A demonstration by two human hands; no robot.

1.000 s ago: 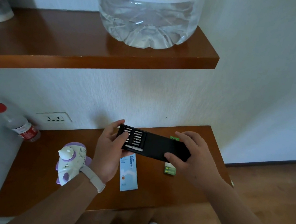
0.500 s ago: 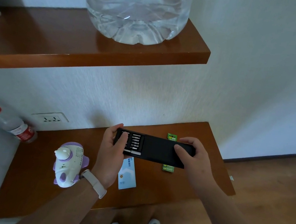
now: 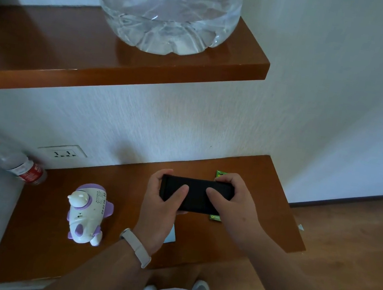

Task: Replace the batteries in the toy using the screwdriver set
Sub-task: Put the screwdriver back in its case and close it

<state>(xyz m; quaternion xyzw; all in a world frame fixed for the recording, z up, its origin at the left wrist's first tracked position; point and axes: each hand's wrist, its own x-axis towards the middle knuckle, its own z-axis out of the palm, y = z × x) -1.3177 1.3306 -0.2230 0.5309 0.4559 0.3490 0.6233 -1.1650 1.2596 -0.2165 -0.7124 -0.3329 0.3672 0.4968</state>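
One closed screwdriver case [image 3: 196, 199] — held by left hand [image 3: 159, 214], right hand [image 3: 235, 209]

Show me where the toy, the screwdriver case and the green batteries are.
toy [image 3: 87, 213], head view, its white body.
screwdriver case [image 3: 196, 196], head view, middle of its black top.
green batteries [image 3: 214, 218], head view, pack edge below the case.

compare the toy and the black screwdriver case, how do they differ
The toy is white and purple and rounded; the screwdriver case is black, flat and oblong. The toy lies untouched on the lower shelf; the screwdriver case is gripped by the left hand and right hand. Both are over that shelf.
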